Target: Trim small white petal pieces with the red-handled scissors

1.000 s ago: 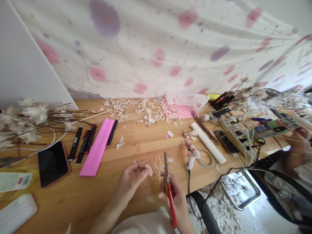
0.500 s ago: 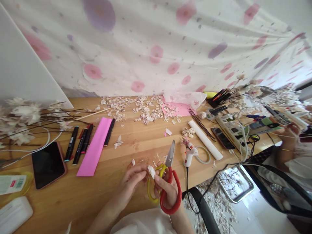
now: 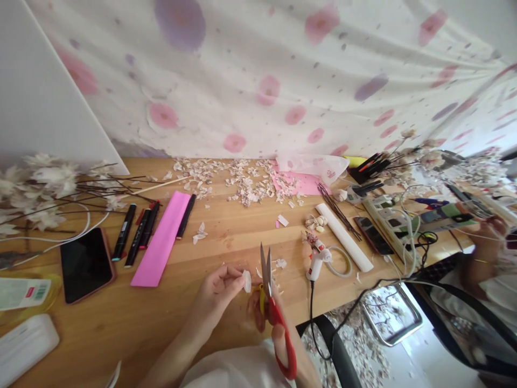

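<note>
My left hand [image 3: 216, 291] pinches a small white petal-shaped scrap [image 3: 246, 281] between its fingertips, above the wooden table [image 3: 100, 318]. My right hand [image 3: 278, 328] grips a pair of scissors [image 3: 271, 307] with red and yellow handles. Their slim steel blades [image 3: 264, 269] point up, just right of the scrap and not touching it. Part of the handles is hidden by my fingers. Small pale scraps [image 3: 278, 264] lie on the wood by the blade tips.
Heaps of cut scraps [image 3: 246, 186] cover the table's far side. A pink paper strip [image 3: 161, 240], markers [image 3: 137, 237], a phone [image 3: 86, 264], a glue gun [image 3: 317, 261] and a power strip [image 3: 388, 221] stand around. A co-worker's hand [image 3: 484, 237] works at right.
The scissors have turned in my right hand, their blades now pointing up beside the scrap, and the yellow handle has dropped mostly behind my fingers. My left hand has shifted slightly.
</note>
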`<act>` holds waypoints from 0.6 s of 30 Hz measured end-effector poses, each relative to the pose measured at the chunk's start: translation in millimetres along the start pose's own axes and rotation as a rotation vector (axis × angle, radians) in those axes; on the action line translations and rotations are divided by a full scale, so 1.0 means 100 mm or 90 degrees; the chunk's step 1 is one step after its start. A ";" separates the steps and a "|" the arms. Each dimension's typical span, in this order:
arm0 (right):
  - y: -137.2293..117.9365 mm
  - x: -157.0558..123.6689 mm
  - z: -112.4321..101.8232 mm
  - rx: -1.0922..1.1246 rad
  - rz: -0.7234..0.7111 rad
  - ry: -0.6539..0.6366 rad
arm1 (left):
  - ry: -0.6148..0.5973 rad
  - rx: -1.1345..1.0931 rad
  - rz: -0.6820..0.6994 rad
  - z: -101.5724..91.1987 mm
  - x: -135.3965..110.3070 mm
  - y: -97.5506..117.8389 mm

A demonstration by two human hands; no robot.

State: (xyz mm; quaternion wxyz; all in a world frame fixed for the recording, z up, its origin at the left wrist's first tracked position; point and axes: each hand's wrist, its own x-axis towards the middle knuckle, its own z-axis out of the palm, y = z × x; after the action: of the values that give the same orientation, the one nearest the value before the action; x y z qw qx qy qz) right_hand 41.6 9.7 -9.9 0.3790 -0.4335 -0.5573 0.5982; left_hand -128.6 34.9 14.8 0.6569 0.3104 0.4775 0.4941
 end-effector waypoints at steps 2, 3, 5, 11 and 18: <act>-0.05 -0.07 -0.07 -0.125 -0.021 -0.053 | 0.019 -0.001 -0.007 0.01 0.01 0.04; -0.08 -0.09 -0.10 -0.158 -0.016 -0.075 | 0.026 0.002 -0.009 0.02 0.01 0.06; -0.14 -0.10 -0.11 -0.188 0.001 -0.101 | 0.033 0.018 -0.007 0.03 0.02 0.09; -0.22 -0.04 -0.06 -0.217 0.016 -0.091 | 0.036 0.062 0.016 0.08 0.00 0.08; -0.16 -0.10 -0.07 -0.225 0.038 -0.067 | 0.005 0.020 0.013 0.08 0.01 -0.06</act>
State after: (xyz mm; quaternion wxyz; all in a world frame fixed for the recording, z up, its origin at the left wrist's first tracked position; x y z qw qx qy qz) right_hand 51.4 4.5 7.2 0.2493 -0.4777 -0.6595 0.5241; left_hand -118.6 34.3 12.2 0.6449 0.3237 0.4843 0.4948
